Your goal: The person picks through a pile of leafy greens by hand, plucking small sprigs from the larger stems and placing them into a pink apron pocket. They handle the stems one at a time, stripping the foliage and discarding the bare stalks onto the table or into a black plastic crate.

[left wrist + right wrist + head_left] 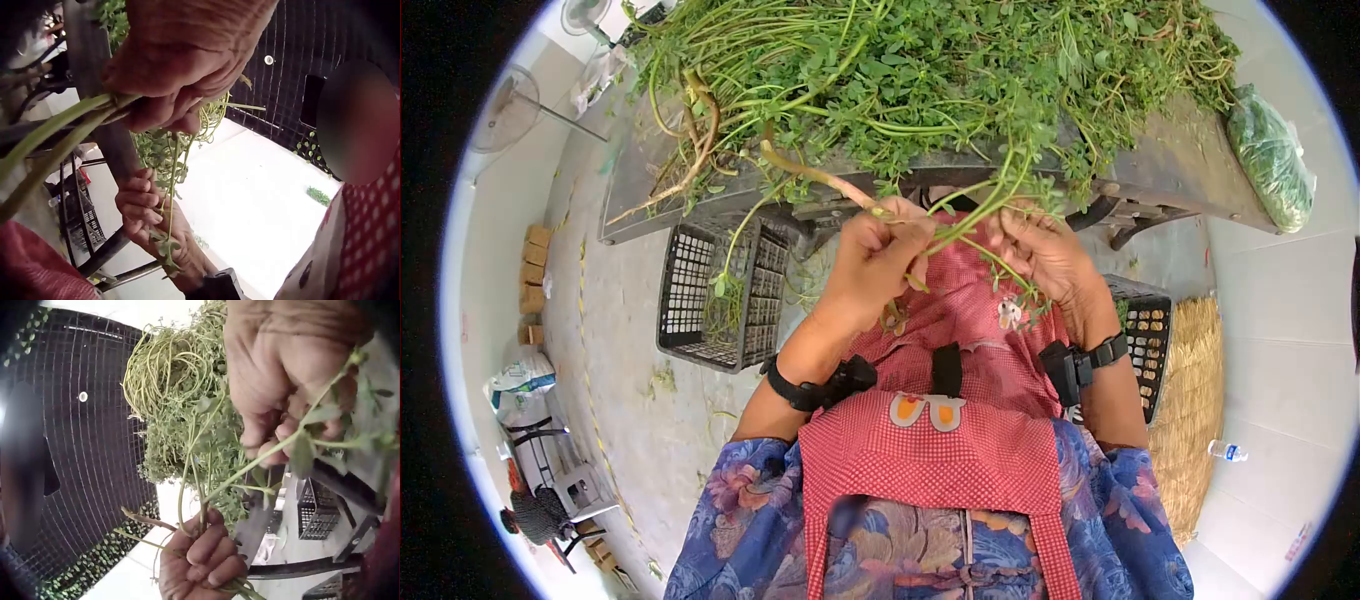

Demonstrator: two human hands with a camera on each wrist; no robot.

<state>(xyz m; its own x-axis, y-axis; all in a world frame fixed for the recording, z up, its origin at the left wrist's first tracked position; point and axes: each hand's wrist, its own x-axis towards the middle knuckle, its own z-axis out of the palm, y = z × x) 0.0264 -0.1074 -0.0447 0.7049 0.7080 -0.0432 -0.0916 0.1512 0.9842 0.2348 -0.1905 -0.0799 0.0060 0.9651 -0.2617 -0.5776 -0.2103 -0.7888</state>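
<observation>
My left hand (878, 255) grips a small bunch of leafy green stems (970, 222) in front of the apron. A thick pale-brown stalk (815, 175) sticks out from its far side toward the table. My right hand (1043, 250) is just to the right, its fingers curled at the leafy ends of the bunch. In the right wrist view, a green stem (250, 467) runs from the left fist (203, 559) across the fingertips of the right hand (294, 381); its fingers partly hide what they pinch. A large heap of the same greens (960, 70) covers the table beyond.
The dark table edge (625, 225) lies just past the hands. Black plastic crates stand below, one at left (745, 295) and one at right (1148, 345). A green-filled plastic bag (1270, 160) hangs by the table's right end. A straw mat (1190, 400) and water bottle (1227, 451) lie at right.
</observation>
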